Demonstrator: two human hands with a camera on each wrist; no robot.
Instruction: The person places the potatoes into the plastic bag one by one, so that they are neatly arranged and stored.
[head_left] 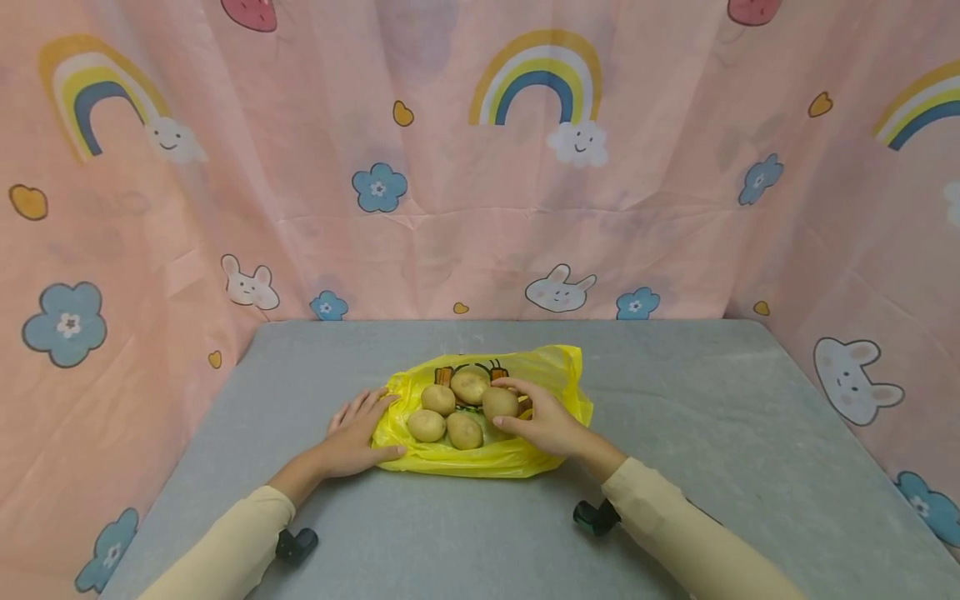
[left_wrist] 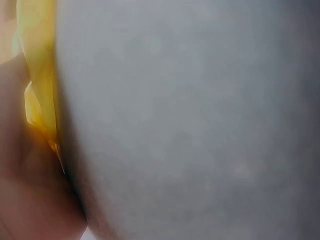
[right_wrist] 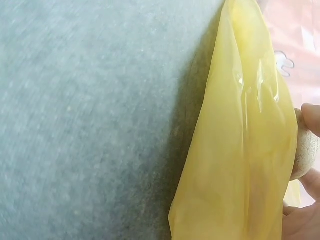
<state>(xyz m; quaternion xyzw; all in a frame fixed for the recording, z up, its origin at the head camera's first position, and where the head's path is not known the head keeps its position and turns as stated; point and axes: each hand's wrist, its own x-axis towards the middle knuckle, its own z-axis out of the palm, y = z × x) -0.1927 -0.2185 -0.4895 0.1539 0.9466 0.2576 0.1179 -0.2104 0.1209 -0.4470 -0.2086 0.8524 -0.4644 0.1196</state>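
A yellow plastic bag [head_left: 551, 367] with a printed cartoon face lies flat and crumpled on the grey table. Several potatoes [head_left: 465, 431] sit clustered on it. My right hand [head_left: 553, 423] reaches over the bag's right part and grips one potato [head_left: 500, 405] between thumb and fingers; the right wrist view shows this potato [right_wrist: 306, 147] beyond the raised yellow plastic [right_wrist: 240, 150]. At the bag's left edge rests my left hand [head_left: 352, 442], fingers extended and spread, fingertips touching the plastic. The left wrist view catches only part of that hand [left_wrist: 35, 190], blurred, beside the bag [left_wrist: 40, 60].
The grey table [head_left: 712, 433] extends on both sides of the bag. A pink curtain [head_left: 450, 250] printed with rainbows, flowers and rabbits hangs behind and at both sides. Dark wrist devices [head_left: 596, 517] sit below both forearms.
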